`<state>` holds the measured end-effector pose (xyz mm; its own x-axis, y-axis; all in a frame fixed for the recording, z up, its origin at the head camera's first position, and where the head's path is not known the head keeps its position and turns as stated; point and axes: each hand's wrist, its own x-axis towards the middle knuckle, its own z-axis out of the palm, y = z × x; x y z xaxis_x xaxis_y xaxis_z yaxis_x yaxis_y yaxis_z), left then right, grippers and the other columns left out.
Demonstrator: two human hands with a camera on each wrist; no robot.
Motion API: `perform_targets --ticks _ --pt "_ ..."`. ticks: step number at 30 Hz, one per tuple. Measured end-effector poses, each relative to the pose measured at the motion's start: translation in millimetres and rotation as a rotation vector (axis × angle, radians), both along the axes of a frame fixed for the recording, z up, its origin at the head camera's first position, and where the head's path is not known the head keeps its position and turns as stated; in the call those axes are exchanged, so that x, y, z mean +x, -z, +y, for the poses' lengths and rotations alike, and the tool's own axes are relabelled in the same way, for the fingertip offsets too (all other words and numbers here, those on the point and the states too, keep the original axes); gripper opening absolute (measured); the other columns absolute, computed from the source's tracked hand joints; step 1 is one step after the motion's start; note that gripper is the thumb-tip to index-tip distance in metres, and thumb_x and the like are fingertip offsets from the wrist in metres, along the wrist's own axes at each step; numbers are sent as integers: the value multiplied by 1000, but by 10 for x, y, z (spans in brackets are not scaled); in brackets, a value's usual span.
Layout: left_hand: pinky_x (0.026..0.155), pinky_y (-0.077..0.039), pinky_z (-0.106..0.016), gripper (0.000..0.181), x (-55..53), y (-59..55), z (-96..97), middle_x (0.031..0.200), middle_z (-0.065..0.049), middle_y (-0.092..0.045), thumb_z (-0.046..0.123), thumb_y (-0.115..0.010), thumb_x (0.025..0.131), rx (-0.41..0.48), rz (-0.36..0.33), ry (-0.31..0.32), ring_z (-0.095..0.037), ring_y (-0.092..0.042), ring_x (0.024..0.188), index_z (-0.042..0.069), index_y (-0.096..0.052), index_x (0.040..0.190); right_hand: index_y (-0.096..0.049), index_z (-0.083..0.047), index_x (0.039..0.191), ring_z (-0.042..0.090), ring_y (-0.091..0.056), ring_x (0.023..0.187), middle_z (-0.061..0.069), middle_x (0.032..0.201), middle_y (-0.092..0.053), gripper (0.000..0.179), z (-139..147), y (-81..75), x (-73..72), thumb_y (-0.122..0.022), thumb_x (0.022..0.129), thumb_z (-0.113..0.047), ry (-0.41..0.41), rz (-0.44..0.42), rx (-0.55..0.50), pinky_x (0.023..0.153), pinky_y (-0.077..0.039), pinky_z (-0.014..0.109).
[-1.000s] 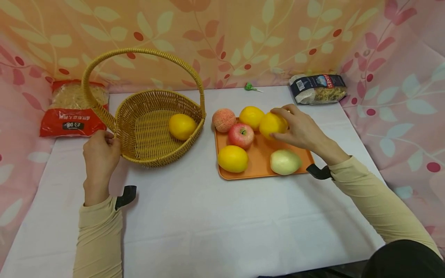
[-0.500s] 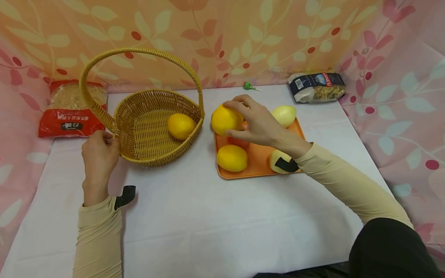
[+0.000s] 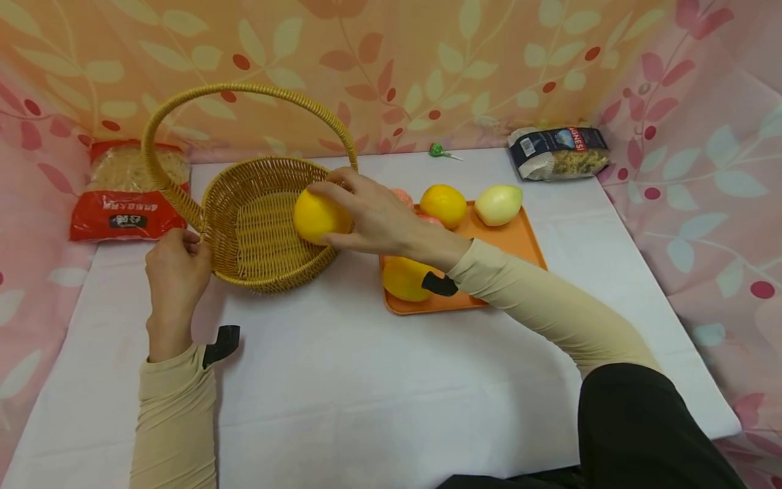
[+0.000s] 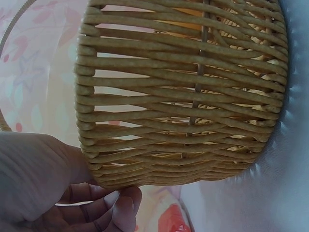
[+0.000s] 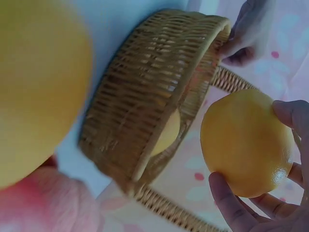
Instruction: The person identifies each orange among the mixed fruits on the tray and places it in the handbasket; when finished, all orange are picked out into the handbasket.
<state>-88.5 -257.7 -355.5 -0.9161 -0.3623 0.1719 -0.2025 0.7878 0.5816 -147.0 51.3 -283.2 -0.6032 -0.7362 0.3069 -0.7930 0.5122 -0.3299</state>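
My right hand point(image 3: 379, 214) grips a round yellow fruit point(image 3: 320, 217) with fingers and thumb spread around it. In the head view the fruit overlaps the right side of the wicker basket point(image 3: 269, 282). The right wrist view puts this fruit point(image 5: 246, 145) above the basket's opening, with another yellow fruit point(image 5: 167, 133) lying inside. My left hand point(image 3: 177, 292) pinches the basket's left rim near the handle's foot. Under my right forearm is the orange tray point(image 3: 525, 238), bearing yellow fruits point(image 3: 442, 206), a pale green fruit point(image 3: 498, 205), and a partly hidden apple point(image 3: 431, 220) and pink ball-like fruit point(image 3: 402, 197).
A red bag of dry food point(image 3: 128, 210) lies left of the basket. At the back right is a dark pasta bag point(image 3: 559, 155), and a green lollipop point(image 3: 437, 150) lies by the rear curtain. The basket's tall handle point(image 3: 250, 88) arches over it.
My right hand has lifted the yellow fruit off the tray and carried it left to the basket. My left hand has stayed at the rim.
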Motion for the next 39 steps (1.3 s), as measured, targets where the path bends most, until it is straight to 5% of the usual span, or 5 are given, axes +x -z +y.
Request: perform_targets --ticks 14,27,39 --pt "52 -34 -20 31 -2 -14 -6 93 -28 -64 14 -49 93 12 -20 -1 -40 -58 80 -12 -61 106 -49 -18 143 20 -54 115 8 133 -50 64 -581 84 -36 -68 86 -41 -28 -27 41 102 -43 30" --pt "47 -33 -16 32 -15 -10 -7 94 -29 -63 14 -49 93 24 -39 -1 -38 -57 78 -12 -61 107 -44 -30 145 16 -53 124 2 143 -47 63 -846 265 -52 -62 88 -48 11 -24 250 96 -49 27" --pt "48 -32 -15 31 -5 -5 -2 93 -29 -63 14 -50 93 9 -24 4 -38 -57 77 -12 -61 106 -46 -26 145 18 -60 104 6 133 -52 63 -968 418 -27 -63 87 -45 -45 -8 349 86 -51 31"
